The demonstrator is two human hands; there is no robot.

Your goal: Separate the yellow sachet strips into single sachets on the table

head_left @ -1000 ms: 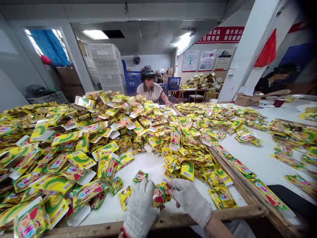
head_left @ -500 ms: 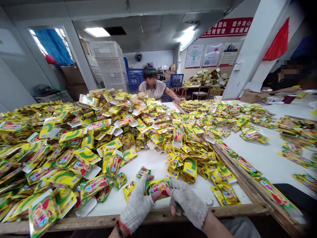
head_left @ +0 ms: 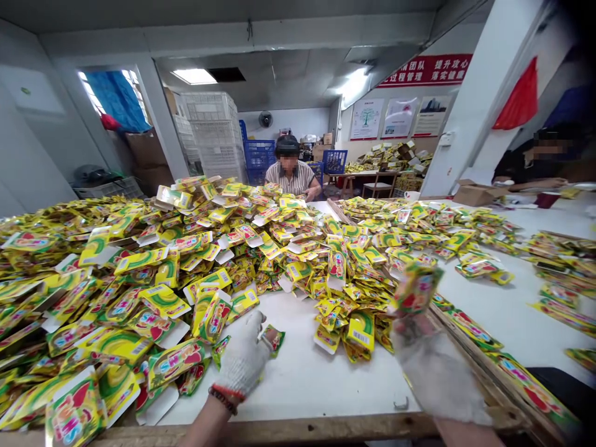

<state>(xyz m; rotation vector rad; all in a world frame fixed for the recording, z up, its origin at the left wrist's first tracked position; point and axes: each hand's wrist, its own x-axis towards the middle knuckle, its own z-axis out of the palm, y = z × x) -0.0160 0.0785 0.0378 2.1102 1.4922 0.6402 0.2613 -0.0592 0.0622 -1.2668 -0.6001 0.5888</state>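
My left hand (head_left: 244,357), in a white knitted glove with bare fingertips, is low over the white tabletop, left of centre. Its fingers are curled on a small green candy packet (head_left: 278,340), whose right part sticks out past them. Another small green packet (head_left: 220,349) lies partly hidden at the hand's left side. My right hand (head_left: 433,363), gloved alike and smeared by motion, is raised at the right, over the wooden divider. It grips a small yellow-green carton (head_left: 416,288) with a red fruit print, held up from the fingertips.
A large heap of yellow cartons (head_left: 153,292) covers the left and middle. Small packets and a carton (head_left: 361,329) lie right of centre. A wooden strip (head_left: 465,354) divides the table; flat cartons (head_left: 470,329) lie along it. A person (head_left: 291,171) sits opposite, another far right.
My right hand has carried the carton up and to the right, away from my left hand. My left hand has let go of the carton and moved left onto a small packet.
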